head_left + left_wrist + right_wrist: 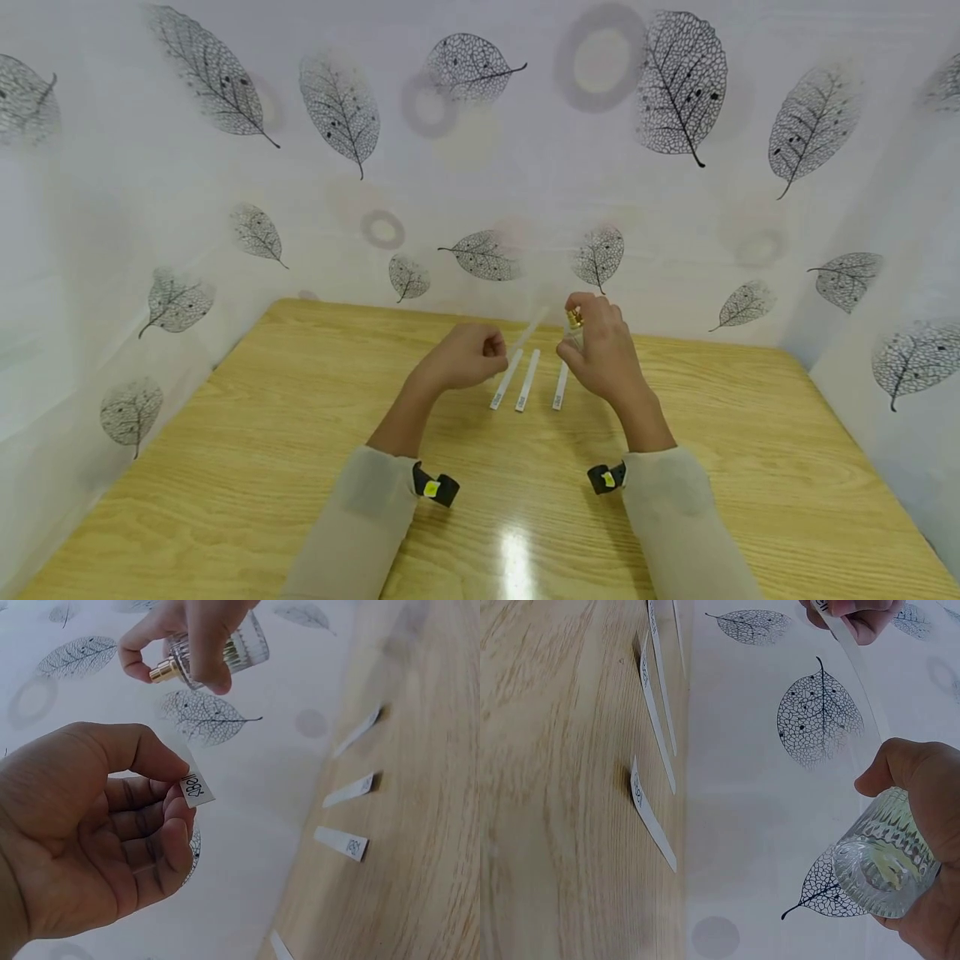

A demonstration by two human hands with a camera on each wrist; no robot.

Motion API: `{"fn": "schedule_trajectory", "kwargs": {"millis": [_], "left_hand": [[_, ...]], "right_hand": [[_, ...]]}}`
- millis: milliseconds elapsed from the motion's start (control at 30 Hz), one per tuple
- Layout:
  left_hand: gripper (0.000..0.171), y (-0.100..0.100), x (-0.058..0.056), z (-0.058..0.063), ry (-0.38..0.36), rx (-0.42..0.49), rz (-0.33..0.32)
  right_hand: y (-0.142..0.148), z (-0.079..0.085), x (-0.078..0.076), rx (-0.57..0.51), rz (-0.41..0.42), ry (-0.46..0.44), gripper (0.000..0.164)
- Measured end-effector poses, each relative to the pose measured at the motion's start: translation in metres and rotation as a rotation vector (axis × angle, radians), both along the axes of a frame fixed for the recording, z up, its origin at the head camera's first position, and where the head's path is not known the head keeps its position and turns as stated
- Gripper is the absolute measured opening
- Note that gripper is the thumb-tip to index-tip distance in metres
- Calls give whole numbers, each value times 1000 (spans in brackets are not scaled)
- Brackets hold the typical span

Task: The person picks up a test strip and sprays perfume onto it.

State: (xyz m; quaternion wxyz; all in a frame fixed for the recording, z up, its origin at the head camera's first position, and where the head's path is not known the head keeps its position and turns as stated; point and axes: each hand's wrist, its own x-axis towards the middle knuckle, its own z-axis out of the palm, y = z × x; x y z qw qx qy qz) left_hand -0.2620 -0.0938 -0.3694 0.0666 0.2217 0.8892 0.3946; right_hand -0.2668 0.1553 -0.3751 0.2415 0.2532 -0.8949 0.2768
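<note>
My left hand point(471, 357) pinches a white paper test strip point(198, 789) by its printed end between thumb and index finger, the other fingers curled. The strip's plain length points away toward the right hand in the head view. My right hand point(604, 348) grips a clear ribbed glass perfume bottle point(885, 859), with a finger at its gold spray nozzle point(165, 671). Bottle and strip are held up over the far part of the table, a short gap apart. Pale liquid shows through the glass in the right wrist view.
Several more white test strips lie spread on the wooden table point(247, 467), among them a left strip point(506, 380), a middle strip point(528, 380) and a right strip point(560, 387). Behind the table's far edge hangs a white curtain point(510, 192) with leaf prints.
</note>
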Motion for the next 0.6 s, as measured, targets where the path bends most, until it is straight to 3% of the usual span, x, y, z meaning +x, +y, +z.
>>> {"fn": "schedule_trajectory", "kwargs": {"millis": [600], "left_hand": [[7, 2, 4, 5, 4, 16, -43]], "right_hand": [[-2, -1, -1, -4, 2, 39, 51]]}}
